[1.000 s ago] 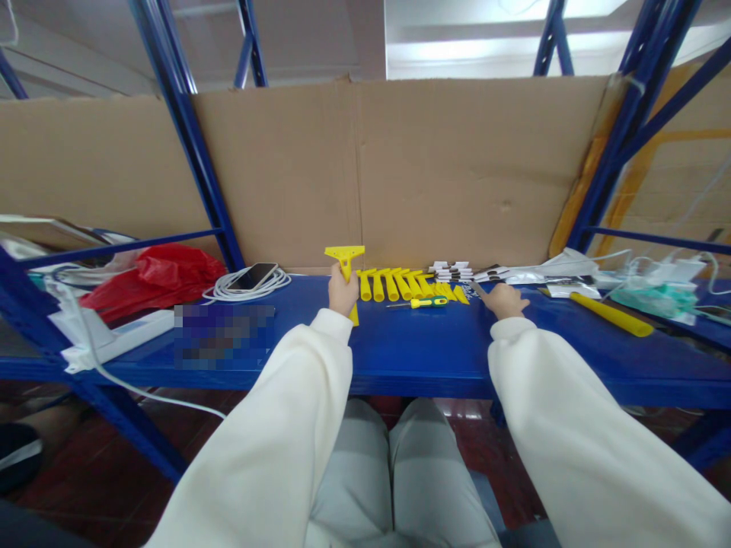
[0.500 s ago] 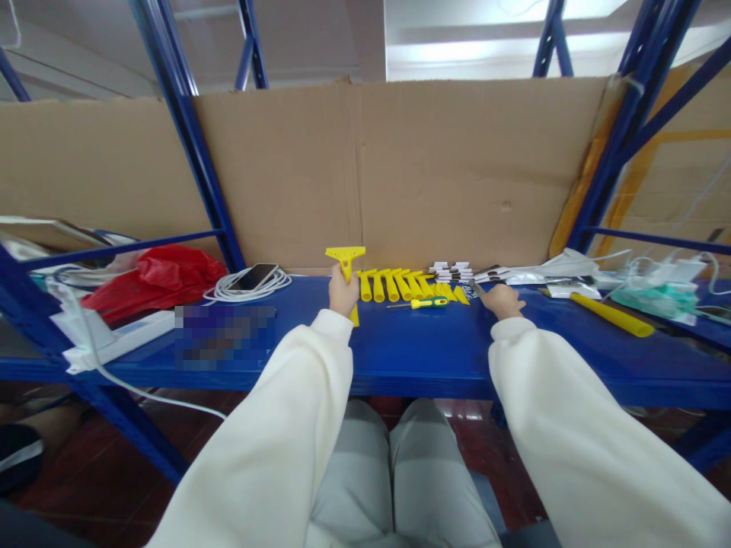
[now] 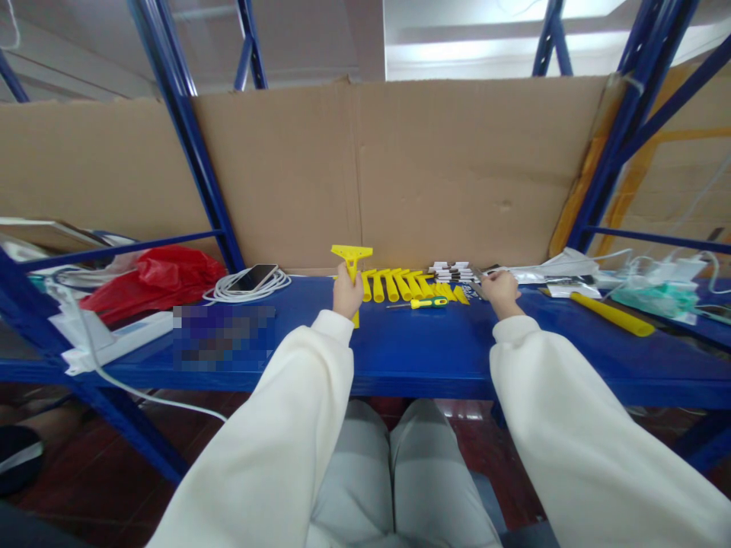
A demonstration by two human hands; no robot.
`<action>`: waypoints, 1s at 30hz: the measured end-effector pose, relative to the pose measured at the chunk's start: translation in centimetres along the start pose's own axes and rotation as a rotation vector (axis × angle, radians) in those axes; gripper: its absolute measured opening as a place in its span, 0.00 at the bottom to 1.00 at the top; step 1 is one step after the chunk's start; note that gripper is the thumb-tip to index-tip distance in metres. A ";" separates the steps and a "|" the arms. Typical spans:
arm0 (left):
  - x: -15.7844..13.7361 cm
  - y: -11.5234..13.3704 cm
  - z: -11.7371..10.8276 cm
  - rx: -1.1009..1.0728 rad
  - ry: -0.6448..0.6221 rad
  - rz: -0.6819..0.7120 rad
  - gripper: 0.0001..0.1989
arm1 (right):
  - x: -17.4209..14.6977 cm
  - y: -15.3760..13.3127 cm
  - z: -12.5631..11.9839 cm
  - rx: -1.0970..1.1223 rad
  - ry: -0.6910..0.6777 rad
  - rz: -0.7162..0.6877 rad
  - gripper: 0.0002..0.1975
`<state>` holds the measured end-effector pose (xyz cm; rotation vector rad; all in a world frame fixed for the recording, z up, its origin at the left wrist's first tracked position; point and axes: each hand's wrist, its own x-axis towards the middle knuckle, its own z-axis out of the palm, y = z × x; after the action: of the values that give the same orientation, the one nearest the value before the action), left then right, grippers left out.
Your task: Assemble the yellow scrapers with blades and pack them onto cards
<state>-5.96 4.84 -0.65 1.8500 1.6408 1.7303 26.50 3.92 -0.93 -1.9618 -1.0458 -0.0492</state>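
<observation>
My left hand point(image 3: 348, 293) is wrapped round the handle of a yellow scraper point(image 3: 352, 253), its wide T-shaped head pointing up. Further right, my right hand point(image 3: 500, 293) pinches a thin grey strip point(image 3: 477, 290), perhaps a blade. Between the hands lies a row of yellow scraper handles point(image 3: 392, 288), with small flat yellow pieces point(image 3: 451, 292) at its right end. In front of the row rests a yellow-and-green screwdriver point(image 3: 428, 303). Small white-and-black packets point(image 3: 451, 272) are stacked behind, close to my right hand.
A blue shelf top point(image 3: 416, 350) carries everything, backed by a cardboard sheet point(image 3: 457, 167). On the left are a phone point(image 3: 256, 277) on a coiled white cable, a red bag point(image 3: 171, 278) and a white power strip point(image 3: 131, 340). A yellow tube point(image 3: 614, 314) lies right.
My left hand has shifted slightly right and tilted the scraper. My right hand has turned and risen a little near the packets, still pinching the grey strip.
</observation>
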 end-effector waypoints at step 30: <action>-2.1 2.5 3.9 0.222 -0.574 0.259 0.19 | -5.9 -6.3 3.1 0.727 -0.489 -0.214 0.11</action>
<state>-0.97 4.46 -1.60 2.4496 1.4426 0.9525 17.32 3.94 -0.84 -1.2120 -1.3420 0.6357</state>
